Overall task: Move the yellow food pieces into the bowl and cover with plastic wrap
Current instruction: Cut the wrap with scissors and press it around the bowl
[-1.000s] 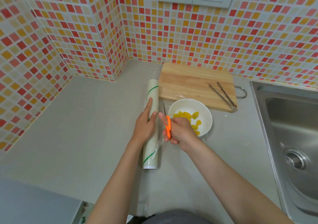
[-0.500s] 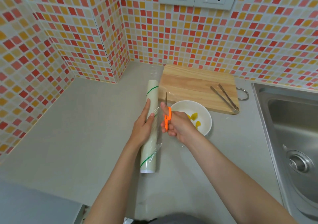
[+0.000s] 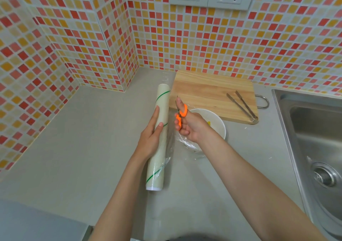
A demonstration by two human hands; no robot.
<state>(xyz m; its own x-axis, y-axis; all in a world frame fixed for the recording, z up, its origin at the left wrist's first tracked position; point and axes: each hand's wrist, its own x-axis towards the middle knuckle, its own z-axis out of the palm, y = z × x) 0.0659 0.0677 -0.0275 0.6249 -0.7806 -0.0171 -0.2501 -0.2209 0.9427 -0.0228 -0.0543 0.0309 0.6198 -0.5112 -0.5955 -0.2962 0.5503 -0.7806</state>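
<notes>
The left hand [image 3: 150,140] stays flat on the plastic wrap roll [image 3: 159,137], fingers extended along it, pinning it to the counter [image 3: 77,148]. Just right, the right hand [image 3: 192,127] grips the orange scissors [image 3: 180,116], and they have travelled up the film's edge since a second ago, blades now beside the cutting board [image 3: 212,92]. The cut looks nearly through! Under that wrist, the bowl [image 3: 219,127] shows one yellow food piece [image 3: 209,123] beneath loose film.
</notes>
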